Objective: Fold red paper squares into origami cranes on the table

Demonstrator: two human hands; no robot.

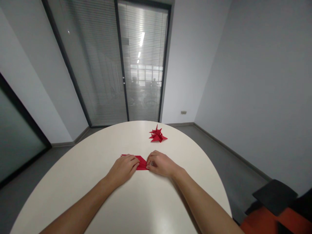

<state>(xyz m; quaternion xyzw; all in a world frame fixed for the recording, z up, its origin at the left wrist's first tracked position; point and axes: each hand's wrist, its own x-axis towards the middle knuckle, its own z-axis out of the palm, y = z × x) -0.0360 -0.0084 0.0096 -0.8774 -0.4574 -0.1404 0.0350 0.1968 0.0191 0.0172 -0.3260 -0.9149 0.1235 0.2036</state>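
A folded sheet of red origami paper [141,163] lies on the white table between my two hands. My left hand [125,165] rests over its left part, fingers bent close together and holding the paper down against the tabletop. At the pointed right end, my right hand [159,163] pinches the paper between thumb and fingertips. Both hands hide much of the sheet, though a slanted folded edge and crease lines show between them. Beyond my right hand sits a small heap of red folded-paper pieces [158,135] with sharp points sticking up and out.
The round white table [97,195] fills the lower middle of the view. A red and black chair [265,221] stands at the lower right. Behind the table are glass panels with blinds [143,97] and a pale wall [255,97].
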